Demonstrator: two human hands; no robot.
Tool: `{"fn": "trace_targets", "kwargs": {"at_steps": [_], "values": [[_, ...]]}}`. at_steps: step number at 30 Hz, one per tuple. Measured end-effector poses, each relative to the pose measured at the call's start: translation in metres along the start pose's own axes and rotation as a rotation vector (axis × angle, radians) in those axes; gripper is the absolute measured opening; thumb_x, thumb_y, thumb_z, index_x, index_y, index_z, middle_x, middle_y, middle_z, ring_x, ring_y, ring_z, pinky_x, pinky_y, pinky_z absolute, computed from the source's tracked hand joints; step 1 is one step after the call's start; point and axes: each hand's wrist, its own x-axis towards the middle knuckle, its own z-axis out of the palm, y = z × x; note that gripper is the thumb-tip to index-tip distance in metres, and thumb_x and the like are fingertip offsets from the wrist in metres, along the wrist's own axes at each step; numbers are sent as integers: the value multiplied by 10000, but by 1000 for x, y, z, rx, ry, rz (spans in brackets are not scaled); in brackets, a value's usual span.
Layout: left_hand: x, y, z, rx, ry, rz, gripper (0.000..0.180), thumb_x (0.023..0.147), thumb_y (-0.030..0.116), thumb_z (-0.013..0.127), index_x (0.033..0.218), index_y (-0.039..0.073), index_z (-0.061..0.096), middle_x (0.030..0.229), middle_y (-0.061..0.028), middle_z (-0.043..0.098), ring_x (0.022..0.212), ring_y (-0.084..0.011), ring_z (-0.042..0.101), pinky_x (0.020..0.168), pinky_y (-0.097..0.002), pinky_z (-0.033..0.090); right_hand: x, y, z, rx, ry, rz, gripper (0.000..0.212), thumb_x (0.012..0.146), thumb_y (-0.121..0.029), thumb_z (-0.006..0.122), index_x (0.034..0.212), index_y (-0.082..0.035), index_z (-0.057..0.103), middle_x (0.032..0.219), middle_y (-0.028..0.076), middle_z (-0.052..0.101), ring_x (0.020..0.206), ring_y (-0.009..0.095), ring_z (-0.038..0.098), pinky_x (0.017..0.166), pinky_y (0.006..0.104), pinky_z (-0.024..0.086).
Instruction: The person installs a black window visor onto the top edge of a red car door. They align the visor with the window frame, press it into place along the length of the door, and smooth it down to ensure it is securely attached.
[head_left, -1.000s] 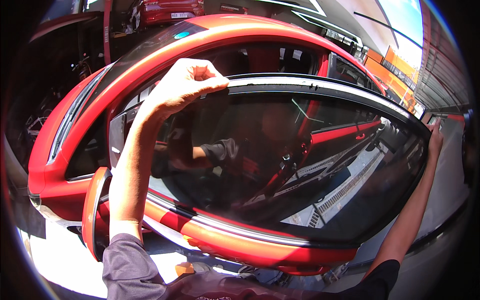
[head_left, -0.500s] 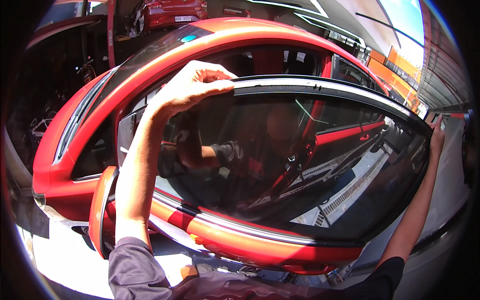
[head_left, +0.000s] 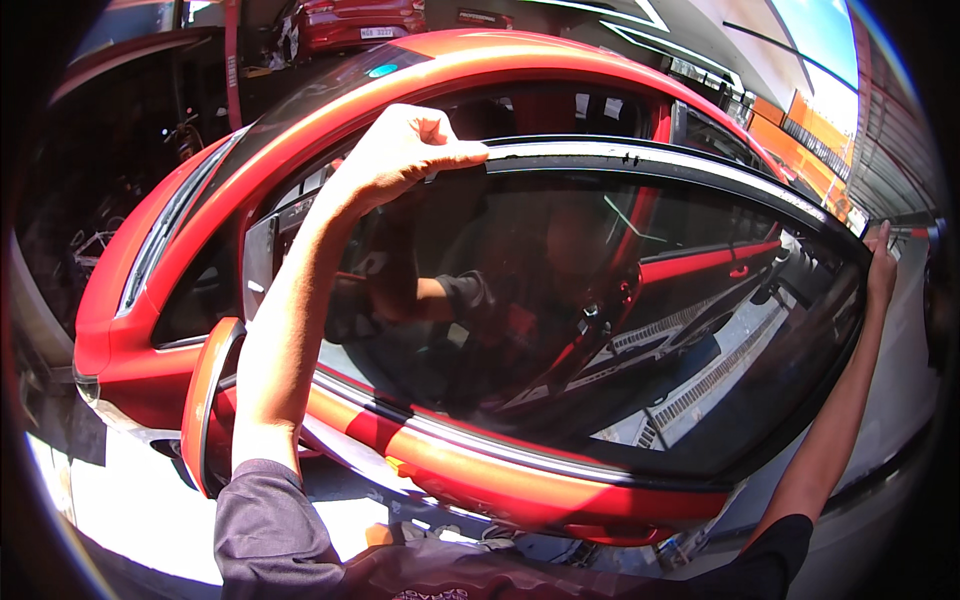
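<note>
A red car door (head_left: 520,480) stands open in front of me, its dark window glass (head_left: 520,300) set in a black frame with a shiny silver strip (head_left: 600,152) along the top. My left hand (head_left: 405,155) is closed at the front part of that upper edge, thumb and fingers pinched on the window frame. At the rear upper corner, my right hand (head_left: 882,265) grips the frame with the thumb pointing up; its other fingers are mostly hidden. Small dark marks show on the strip between the hands.
The red car body (head_left: 350,110) lies behind the door, with the side mirror (head_left: 208,410) near my left forearm. Another red car (head_left: 360,25) stands at the back. An orange wall (head_left: 800,140) rises at the far right.
The view has shifted slightly, so the car and door sit a little further right and higher. Both hands keep their places on the frame.
</note>
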Motion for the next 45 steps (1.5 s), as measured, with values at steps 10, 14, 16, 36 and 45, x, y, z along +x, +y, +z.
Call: {"fn": "trace_targets", "kwargs": {"at_steps": [10,14,16,36,45], "values": [[-8,-5,-9,-273,-206,111,230,919,282,738,918,55,697,790,57,615,748,-26,511,674,-217,400,2,17,-2,66,26,-89,842,906,-790,386,832,-25,730,792,92,685,824,209,648,834,338,470],[-4,1,-9,-182,-188,44,244,876,298,785,880,72,693,767,42,634,712,-27,530,633,-215,404,3,20,-3,102,-8,-109,833,908,-783,391,833,-22,722,793,94,685,829,209,651,832,338,469],[2,-7,-4,-158,-150,2,315,835,347,821,777,94,641,686,53,576,640,-29,487,579,-220,369,-4,11,-6,34,-45,-27,828,906,-781,396,836,-23,721,796,94,684,827,212,649,832,338,467],[0,-2,-5,-120,-133,65,424,834,441,794,706,78,618,683,15,601,660,-73,540,598,-274,423,-6,-1,-1,51,-38,-44,799,934,-747,407,809,-12,695,763,63,663,786,168,620,808,319,457],[11,26,19,-324,90,245,465,1015,451,545,985,19,712,887,-44,704,842,-120,627,837,-270,487,-11,6,-8,139,-45,-67,754,947,-715,442,733,-26,659,706,17,604,713,113,559,722,294,445]]}}
